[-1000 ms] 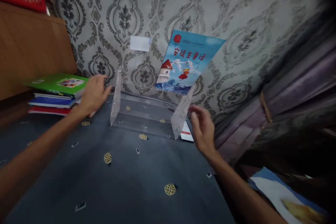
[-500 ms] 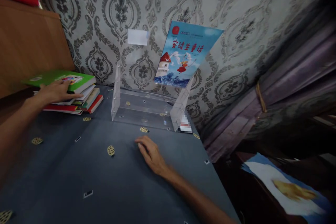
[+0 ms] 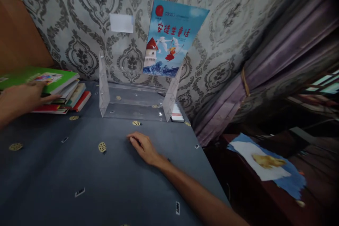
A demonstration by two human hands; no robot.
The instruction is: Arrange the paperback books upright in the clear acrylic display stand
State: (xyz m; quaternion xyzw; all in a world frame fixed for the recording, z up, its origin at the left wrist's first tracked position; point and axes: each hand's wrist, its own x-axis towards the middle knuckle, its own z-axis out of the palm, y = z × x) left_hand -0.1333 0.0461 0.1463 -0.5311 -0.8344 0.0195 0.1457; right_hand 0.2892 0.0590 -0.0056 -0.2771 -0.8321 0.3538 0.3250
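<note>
At the left, my left hand lies on the green book that tops a stack of books, its thumb apart from the other fingers along the book's near edge. My right hand rests on the dark blue tablecloth near the middle, its fingers curled together; whether anything is inside them is hidden. Beyond it stands a clear plastic rack with transparent side panels. A blue picture book with red characters is upright above the rack's right part, against the patterned wall.
A white card is on the wall. A brown wooden panel rises behind the book stack. Right of the table hang purple curtains, with a blue and white cloth lower down. A blurred-out item sits beside the rack.
The view has swung to the right, so the rack, books and wall appear farther left. My left hand remains on the green book and my right hand on the tablecloth.
</note>
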